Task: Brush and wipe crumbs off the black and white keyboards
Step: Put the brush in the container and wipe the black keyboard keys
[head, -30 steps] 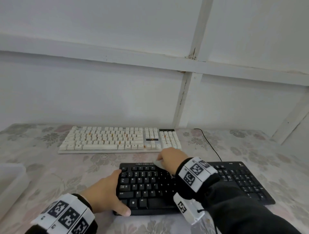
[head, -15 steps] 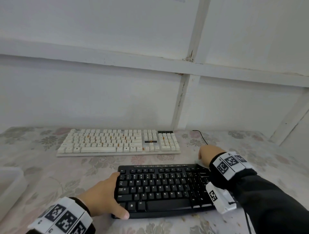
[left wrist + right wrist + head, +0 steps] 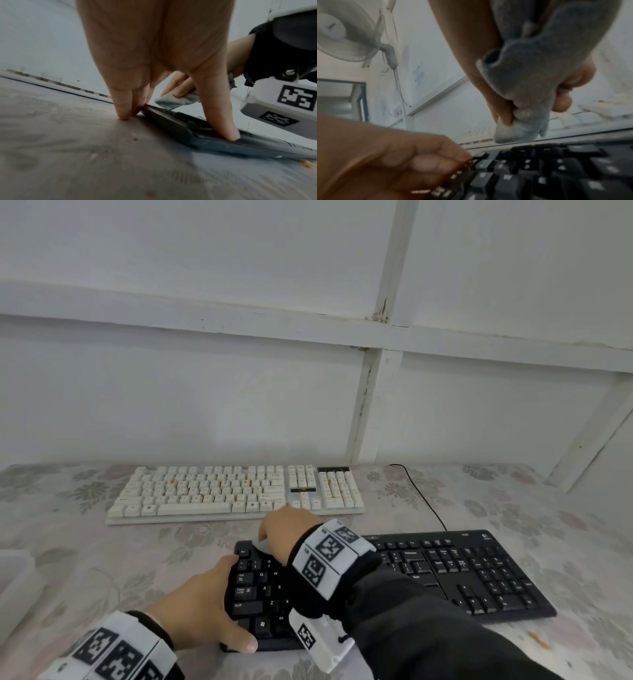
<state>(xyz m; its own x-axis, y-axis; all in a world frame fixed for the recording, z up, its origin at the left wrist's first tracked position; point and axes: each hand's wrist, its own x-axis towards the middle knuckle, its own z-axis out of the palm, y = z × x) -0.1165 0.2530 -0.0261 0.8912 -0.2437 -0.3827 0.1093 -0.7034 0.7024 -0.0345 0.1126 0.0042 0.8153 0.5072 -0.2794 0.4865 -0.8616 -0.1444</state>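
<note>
The black keyboard lies near me on the flowered tablecloth, and the white keyboard behind it is dotted with orange crumbs. My left hand braces the black keyboard's left end. Its straight fingers stand against the side edge and its thumb presses on the front edge. My right hand grips a bunched grey cloth and holds it at the black keyboard's back left corner, just above the top row of keys. The cloth also shows past my left fingers.
A few orange crumbs lie on the cloth off the black keyboard's front right. A black cable runs back to the wall. A white plastic container sits at the left edge. A wall fan hangs high on the wall.
My right hand swept the cloth from the middle of the black keyboard's back edge to its right part, then came back to the back left corner. The left hand stayed put.
</note>
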